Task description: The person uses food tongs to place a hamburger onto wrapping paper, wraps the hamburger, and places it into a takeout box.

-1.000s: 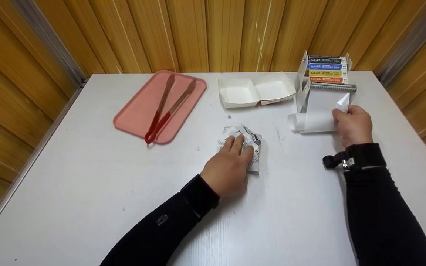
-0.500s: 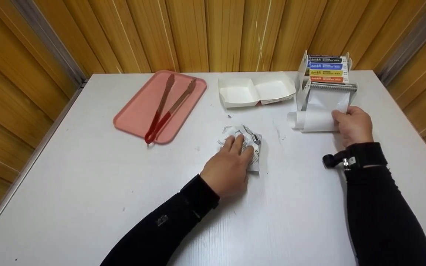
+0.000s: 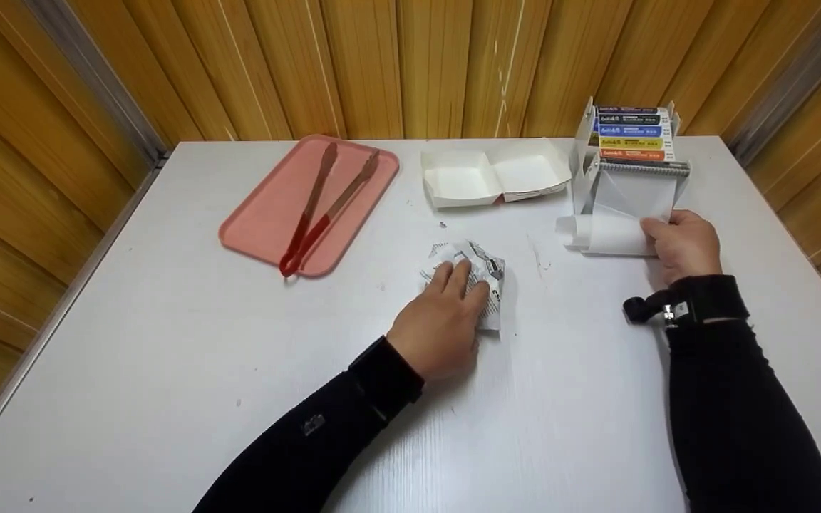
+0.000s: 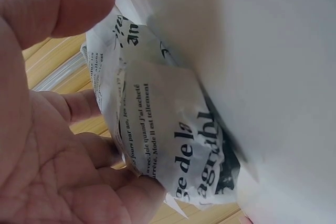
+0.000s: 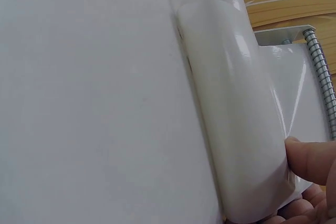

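Note:
My left hand (image 3: 439,320) rests its fingers on a small parcel wrapped in newsprint-patterned paper (image 3: 492,303), mid-table. In the left wrist view the thumb stands apart from the wrapped parcel (image 4: 157,119), while the other fingertips touch its side. At the right, my right hand (image 3: 685,246) pinches the edge of a white, glossy paper strip (image 3: 613,236) between thumb and fingers. That strip comes from under the coiled bar of a label dispenser (image 3: 583,139) and curls at its free end. The right wrist view shows the curled strip (image 5: 231,98) close up.
Coloured labels (image 3: 631,131) show in a row on the dispenser. An open white paper box (image 3: 464,187) stands left of it. A pink tray (image 3: 268,206) with red-handled tongs (image 3: 318,228) lies at the back left. Wooden panels (image 3: 432,64) wall the table (image 3: 168,342).
The shiny folded flap beside my right thumb no longer shows, and a slanting crease crosses the strip. A purple label shows more at the top of the row. My left hand stays put.

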`<state>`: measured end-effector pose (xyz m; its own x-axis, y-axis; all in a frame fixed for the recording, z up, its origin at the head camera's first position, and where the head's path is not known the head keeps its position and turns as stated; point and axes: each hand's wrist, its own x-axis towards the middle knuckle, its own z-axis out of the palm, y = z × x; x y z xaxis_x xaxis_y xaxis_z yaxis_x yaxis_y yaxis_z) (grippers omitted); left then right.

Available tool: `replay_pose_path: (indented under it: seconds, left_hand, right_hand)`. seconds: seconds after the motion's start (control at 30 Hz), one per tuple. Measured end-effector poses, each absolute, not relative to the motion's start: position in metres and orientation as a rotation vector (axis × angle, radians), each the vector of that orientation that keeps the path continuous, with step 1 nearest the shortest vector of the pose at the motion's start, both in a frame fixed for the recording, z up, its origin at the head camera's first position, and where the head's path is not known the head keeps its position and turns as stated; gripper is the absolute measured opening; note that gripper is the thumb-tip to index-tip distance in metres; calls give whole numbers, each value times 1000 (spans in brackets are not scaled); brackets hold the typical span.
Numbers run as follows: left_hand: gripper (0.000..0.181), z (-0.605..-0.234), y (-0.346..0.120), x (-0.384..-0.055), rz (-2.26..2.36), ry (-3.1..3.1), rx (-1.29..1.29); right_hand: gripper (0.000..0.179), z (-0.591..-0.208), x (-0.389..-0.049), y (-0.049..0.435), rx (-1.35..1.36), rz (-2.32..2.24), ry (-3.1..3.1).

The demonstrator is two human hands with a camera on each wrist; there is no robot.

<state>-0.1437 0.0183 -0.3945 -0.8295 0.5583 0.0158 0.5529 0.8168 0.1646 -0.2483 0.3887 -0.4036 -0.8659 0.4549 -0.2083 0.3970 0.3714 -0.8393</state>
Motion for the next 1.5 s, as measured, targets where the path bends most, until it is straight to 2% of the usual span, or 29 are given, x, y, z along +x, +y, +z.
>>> replay_pose_path:
  seconds: [0.43,0.83,1.3,1.5]
  left_hand:
    - [54,-396,19,-144,218,2975,922]
    - [52,-397,18,-143,232,3003,969]
    - [53,-396,18,-144,206,2987,965]
    - [54,-395,18,-143,211,2987,952]
  right_hand:
    - [66,-404,-246,391,-772,1427,-2655]
    - [77,-397,-243,395,-771,1383,-2762]
    - [73,-396,-245,395,-758,1329,-2808]
    - [76,-396,-245,398,-763,1315,-2842]
